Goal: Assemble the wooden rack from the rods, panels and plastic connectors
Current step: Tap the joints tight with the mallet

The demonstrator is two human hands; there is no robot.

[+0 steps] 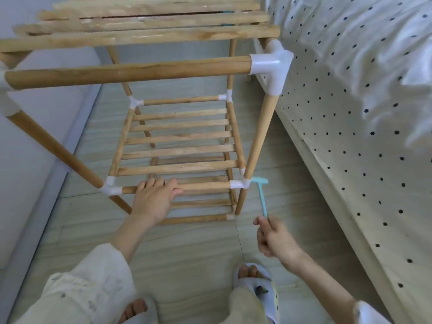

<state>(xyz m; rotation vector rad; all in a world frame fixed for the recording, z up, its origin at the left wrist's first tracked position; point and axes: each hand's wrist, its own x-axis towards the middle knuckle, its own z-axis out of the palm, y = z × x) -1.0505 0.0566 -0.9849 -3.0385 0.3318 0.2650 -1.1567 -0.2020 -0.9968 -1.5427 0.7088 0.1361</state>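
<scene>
The wooden rack (131,71) stands on the floor, seen from above, with slatted panels on several levels and white plastic connectors at the corners. My left hand (155,199) grips the front rod (203,186) of the middle shelf, fingers curled over it. My right hand (273,239) holds the handle of a small turquoise plastic hammer (261,197). The hammer's head lies right beside the white connector (240,183) at the front right corner of that shelf. A large white connector (271,64) joins the top front rod to the right upright.
A bed with a white dotted cover (350,66) and a pale wooden frame (350,230) runs along the right. A grey-white cabinet or wall (28,160) is at the left. My feet in slippers (254,284) stand on the tiled floor just before the rack.
</scene>
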